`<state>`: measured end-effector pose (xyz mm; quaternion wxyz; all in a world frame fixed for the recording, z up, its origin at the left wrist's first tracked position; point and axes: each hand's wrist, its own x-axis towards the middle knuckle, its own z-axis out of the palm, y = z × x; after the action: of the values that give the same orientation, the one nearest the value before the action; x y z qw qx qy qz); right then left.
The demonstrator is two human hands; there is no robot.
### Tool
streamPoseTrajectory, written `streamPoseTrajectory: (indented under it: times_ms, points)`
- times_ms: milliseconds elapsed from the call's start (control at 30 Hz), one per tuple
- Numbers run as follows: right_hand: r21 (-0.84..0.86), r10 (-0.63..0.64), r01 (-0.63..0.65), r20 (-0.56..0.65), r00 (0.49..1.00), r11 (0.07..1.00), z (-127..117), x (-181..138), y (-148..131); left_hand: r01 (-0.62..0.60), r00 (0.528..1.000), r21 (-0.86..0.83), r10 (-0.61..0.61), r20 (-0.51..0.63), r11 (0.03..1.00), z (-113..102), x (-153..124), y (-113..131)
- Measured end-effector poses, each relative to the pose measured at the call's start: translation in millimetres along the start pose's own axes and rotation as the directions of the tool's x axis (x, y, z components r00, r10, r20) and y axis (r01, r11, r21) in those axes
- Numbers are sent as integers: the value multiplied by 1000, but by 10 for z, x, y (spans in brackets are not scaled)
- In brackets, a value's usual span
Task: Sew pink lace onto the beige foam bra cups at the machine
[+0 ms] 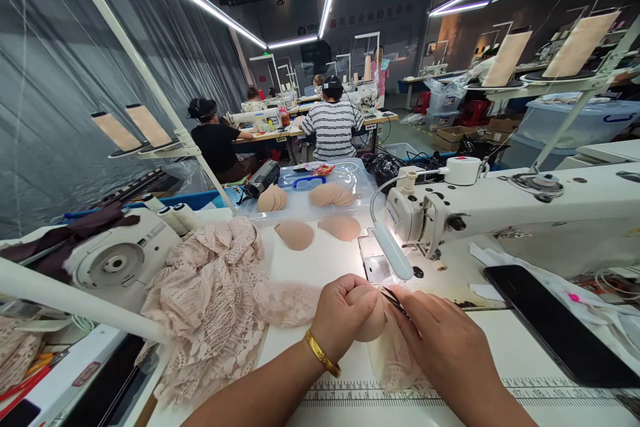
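My left hand [344, 313], with a gold bangle on the wrist, is closed around a beige foam bra cup [373, 327] that lies on pink lace fabric [220, 300]. My right hand [440, 340] pinches small dark thread snips [393, 298] whose tip touches the cup's edge. Both hands work just in front of the white sewing machine [500, 210] and its needle plate [373, 263]. Two more loose cups [295, 235] lie on the table behind.
A black phone [545, 320] lies at the right. A clear tray [320, 190] at the back holds stacked cups and blue-handled scissors. Another machine [115, 260] stands at the left. Seated workers [333, 127] sew at tables further back. A ruler strip [400, 392] runs along the table's front.
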<state>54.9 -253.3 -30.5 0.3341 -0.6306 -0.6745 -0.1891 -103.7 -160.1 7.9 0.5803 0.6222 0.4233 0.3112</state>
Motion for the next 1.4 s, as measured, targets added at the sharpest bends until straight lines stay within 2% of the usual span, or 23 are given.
streamPoseTrajectory:
  times_ms: [267, 633, 733, 833, 900, 933, 1100, 1200, 1300, 1400]
  points:
    - [-18, -21, 21, -15, 1000, 1000, 20, -1, -3, 16, 999, 15, -17, 36, 1000, -11, -8, 19]
    - [-85, -141, 136, -55, 988, 987, 47, 16, 8, -33, 998, 78, 29, 59, 996, 7, -5, 12]
    - [-16, -96, 95, -60, 994, 995, 4, 40, 9, -36, 998, 87, 31, 56, 996, 3, 0, 6]
    - [206, 121, -139, 94, 988, 969, -66, 85, 21, -20, 999, 61, 17, 50, 998, -9, 3, 8]
    - [310, 216, -297, 271, 938, 903, -90, 106, 57, -23, 998, 47, 20, 62, 999, -17, 3, 13]
    - [327, 223, -336, 338, 914, 883, -91, 110, 88, -29, 997, 43, 26, 70, 999, -22, 3, 16]
    - [365, 155, -375, 508, 847, 852, -115, 114, 303, -125, 989, 116, 114, 97, 985, -64, 16, 17]
    - [492, 85, -378, 518, 851, 784, -227, 176, 335, -230, 965, 176, 202, 164, 957, -100, 18, 17]
    - [546, 119, -412, 493, 862, 730, -349, 289, 259, -372, 915, 198, 323, 240, 907, -133, 1, 33]
    - [533, 85, -440, 563, 822, 723, -394, 396, 161, -531, 828, 205, 451, 333, 822, -155, -25, 64]
